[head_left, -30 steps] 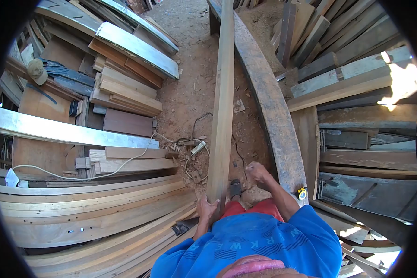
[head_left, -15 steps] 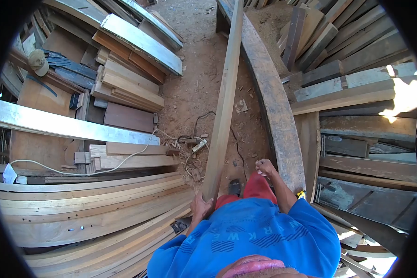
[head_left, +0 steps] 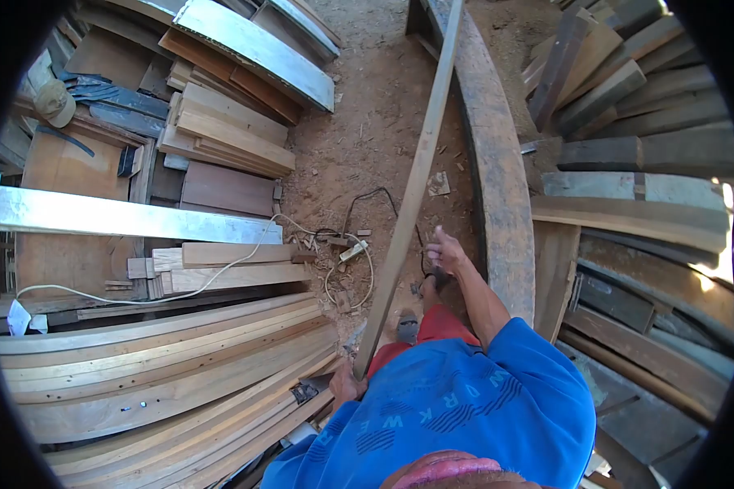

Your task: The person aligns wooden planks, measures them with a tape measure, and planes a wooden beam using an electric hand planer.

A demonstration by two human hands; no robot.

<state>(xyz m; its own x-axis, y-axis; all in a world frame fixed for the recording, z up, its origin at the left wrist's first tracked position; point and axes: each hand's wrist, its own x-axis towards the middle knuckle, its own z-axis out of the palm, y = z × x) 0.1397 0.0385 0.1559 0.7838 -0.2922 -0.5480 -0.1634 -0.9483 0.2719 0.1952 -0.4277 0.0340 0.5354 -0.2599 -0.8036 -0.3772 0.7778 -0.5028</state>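
At a lumber-strewn yard, a worker's left hand [head_left: 347, 385] closes around the near end of a long wooden beam [head_left: 410, 196], whose long axis runs forward from the grip and slants rightward toward a thick plank [head_left: 504, 163]. The right hand [head_left: 447, 251], half open with nothing visible in it, hovers beside the beam's right flank, between beam and plank, apart from both; the left is nearer.

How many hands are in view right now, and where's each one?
2. The left hand grips the near end of the long plank; the right hand appears between that plank and the thick beam.
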